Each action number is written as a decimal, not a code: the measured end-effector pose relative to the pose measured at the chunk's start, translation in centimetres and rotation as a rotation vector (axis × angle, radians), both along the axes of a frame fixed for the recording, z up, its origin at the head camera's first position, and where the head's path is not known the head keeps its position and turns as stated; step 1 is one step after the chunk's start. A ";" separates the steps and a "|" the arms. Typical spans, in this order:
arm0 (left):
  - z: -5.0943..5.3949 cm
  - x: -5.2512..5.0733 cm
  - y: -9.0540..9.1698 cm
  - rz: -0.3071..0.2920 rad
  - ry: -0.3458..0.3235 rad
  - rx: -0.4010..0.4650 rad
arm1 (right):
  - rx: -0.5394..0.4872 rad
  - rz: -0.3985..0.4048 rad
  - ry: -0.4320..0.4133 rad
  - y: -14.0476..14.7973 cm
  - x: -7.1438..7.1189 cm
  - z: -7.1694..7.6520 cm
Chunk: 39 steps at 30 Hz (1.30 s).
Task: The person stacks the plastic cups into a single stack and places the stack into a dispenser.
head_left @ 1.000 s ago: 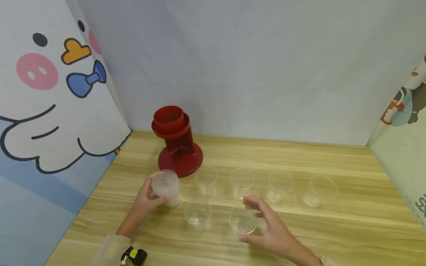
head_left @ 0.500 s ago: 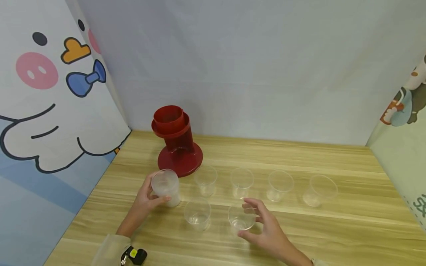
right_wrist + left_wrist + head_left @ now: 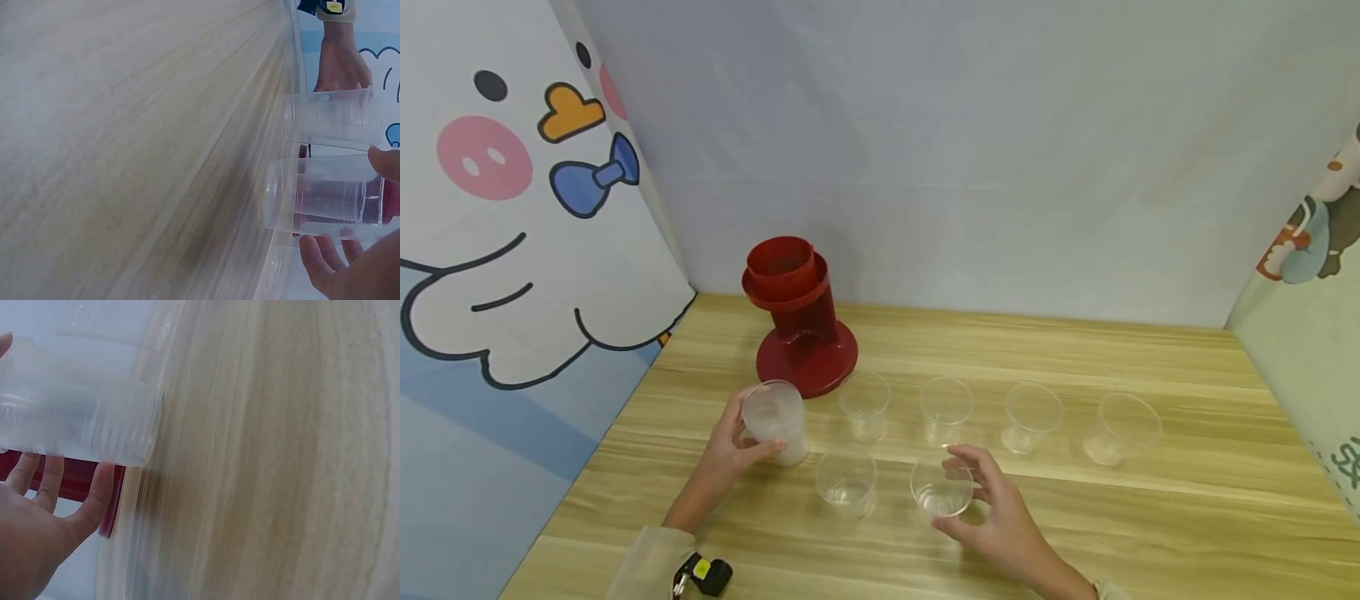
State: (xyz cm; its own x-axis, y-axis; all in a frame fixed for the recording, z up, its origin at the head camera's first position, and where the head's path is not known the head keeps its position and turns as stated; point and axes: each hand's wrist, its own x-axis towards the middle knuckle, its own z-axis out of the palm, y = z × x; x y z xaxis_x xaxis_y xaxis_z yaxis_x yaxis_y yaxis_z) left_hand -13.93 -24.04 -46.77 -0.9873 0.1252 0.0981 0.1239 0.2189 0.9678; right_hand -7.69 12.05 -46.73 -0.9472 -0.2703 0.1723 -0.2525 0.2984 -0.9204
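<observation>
My left hand (image 3: 730, 454) grips a stack of cloudy plastic cups (image 3: 775, 421) standing at the left; in the left wrist view its fingers lie along the stack (image 3: 81, 412). My right hand (image 3: 1003, 517) curls its thumb and fingers round the rim of a clear cup (image 3: 942, 492) at the front. In the right wrist view that cup (image 3: 325, 190) stands between thumb and fingers. Another clear cup (image 3: 846, 483) stands just left of it. Four more clear cups stand in a row behind, the leftmost (image 3: 865, 408) near the stack.
A red stand with a round base (image 3: 808, 362) and a cup-shaped top is at the back left, behind the stack. The back row's rightmost cup (image 3: 1122, 429) is to the right. Printed cloth (image 3: 482, 275) hangs at the left, a plain pale one behind.
My right hand has moved slightly left and closed in on the front right cup, which has shifted a little left. My left hand and its stack look unmoved.
</observation>
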 end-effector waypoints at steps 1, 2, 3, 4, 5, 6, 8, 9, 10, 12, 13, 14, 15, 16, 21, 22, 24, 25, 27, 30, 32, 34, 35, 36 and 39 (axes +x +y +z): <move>0.0 0.0 0.0 0.000 0.002 -0.001 | -0.002 0.004 0.002 0.0 0.0 0.0; 0.0 0.0 0.0 0.002 0.005 -0.003 | -0.005 0.008 0.004 0.0 0.0 0.0; 0.0 0.0 0.0 0.003 0.007 -0.006 | -0.007 0.012 0.006 0.0 0.0 0.0; 0.0 0.0 0.0 0.003 0.008 -0.006 | -0.008 0.015 0.006 0.0 0.0 0.0; 0.0 0.0 0.0 0.002 0.008 -0.006 | -0.010 0.017 0.005 0.0 0.0 0.1; 0.0 0.0 0.0 0.001 0.007 -0.005 | -0.011 0.018 0.004 0.0 0.0 0.1; 0.1 0.0 0.0 0.000 0.005 -0.003 | -0.011 0.020 -0.002 0.0 0.0 0.2; 0.0 0.0 0.0 0.000 0.004 -0.003 | -0.011 0.022 -0.003 0.0 0.0 0.2; 0.1 0.0 0.0 0.001 0.003 -0.003 | -0.012 0.025 -0.005 0.0 0.0 0.3; 0.0 0.0 0.0 0.006 0.002 -0.005 | -0.013 0.030 -0.006 0.0 0.1 0.5; 0.0 0.0 0.0 0.008 0.002 -0.006 | -0.015 0.031 -0.006 0.0 0.1 0.6; 0.0 0.0 0.0 0.011 0.002 -0.008 | -0.018 0.033 -0.004 0.0 0.1 0.7; 0.0 0.0 0.0 0.012 0.002 -0.008 | -0.020 0.034 -0.001 0.0 0.2 0.8; 0.0 0.0 0.0 0.014 0.002 -0.008 | -0.023 0.036 0.003 -0.1 0.2 0.9; 0.0 0.0 0.0 0.012 0.007 -0.009 | -0.028 0.045 0.036 -0.1 0.2 1.3; 0.0 0.0 0.0 0.012 0.008 -0.010 | -0.028 0.047 0.042 -0.1 0.2 1.3; 0.0 0.1 -0.1 0.010 0.012 -0.011 | -0.023 0.049 0.049 -0.1 0.1 1.5; 0.0 0.1 -0.1 0.010 0.014 -0.011 | -0.018 0.050 0.053 -0.1 0.1 1.6; 0.0 0.1 -0.1 0.011 0.017 -0.011 | -0.014 0.049 0.055 0.0 0.1 1.7; 0.0 0.2 -0.1 0.009 0.020 -0.009 | -0.009 0.052 0.061 0.0 0.0 2.0; 0.0 0.2 -0.1 0.009 0.019 -0.009 | -0.009 0.056 0.072 0.0 0.0 2.2; 0.1 0.2 -0.1 0.009 0.015 -0.009 | -0.009 0.063 0.086 0.0 0.0 2.4; 0.1 0.2 -0.1 0.008 0.012 -0.010 | -0.008 0.067 0.095 0.0 0.0 2.6; 0.1 0.2 -0.1 0.007 0.009 -0.011 | -0.011 0.068 0.092 -0.1 -0.1 2.7; 0.1 0.3 -0.1 0.006 0.002 -0.010 | -0.019 0.073 0.087 -0.2 -0.1 3.2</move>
State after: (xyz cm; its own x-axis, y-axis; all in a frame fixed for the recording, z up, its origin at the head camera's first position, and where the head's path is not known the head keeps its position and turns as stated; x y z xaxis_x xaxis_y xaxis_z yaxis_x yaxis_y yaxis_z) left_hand -13.68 -24.16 -46.65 -0.9878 0.1206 0.0984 0.1242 0.2293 0.9654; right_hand -7.79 11.88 -43.49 -0.9066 -0.3334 0.2587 -0.3518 0.2587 -0.8996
